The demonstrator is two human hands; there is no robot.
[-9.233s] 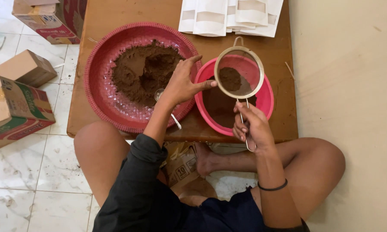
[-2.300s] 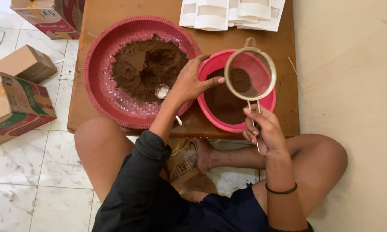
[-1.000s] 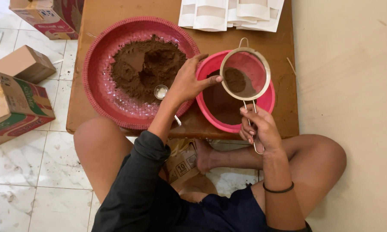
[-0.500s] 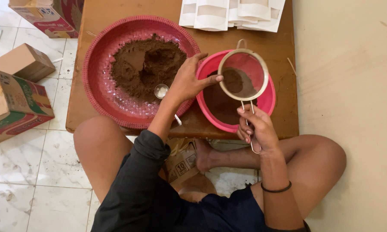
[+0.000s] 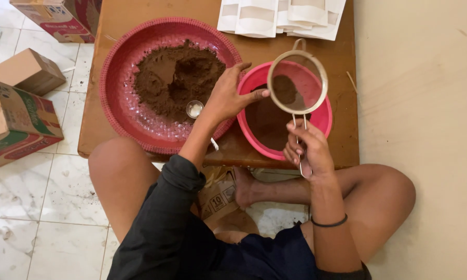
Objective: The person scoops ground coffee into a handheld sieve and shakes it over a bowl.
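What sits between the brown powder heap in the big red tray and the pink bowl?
In the head view, the left hand and a small metal spoon lie between the powder heap and the pink bowl.

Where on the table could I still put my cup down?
Bare wood shows on the table right of the pink bowl, and between the red tray and the white pouches. The middle is crowded.

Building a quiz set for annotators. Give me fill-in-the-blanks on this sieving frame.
1. The right hand holds the sieve by its ____.
2. The sieve is over the ____ bowl.
3. The left hand touches the sieve's ____.
4. A metal ____ lies in the red tray beside the brown powder.

Missing words: handle; pink; rim; spoon
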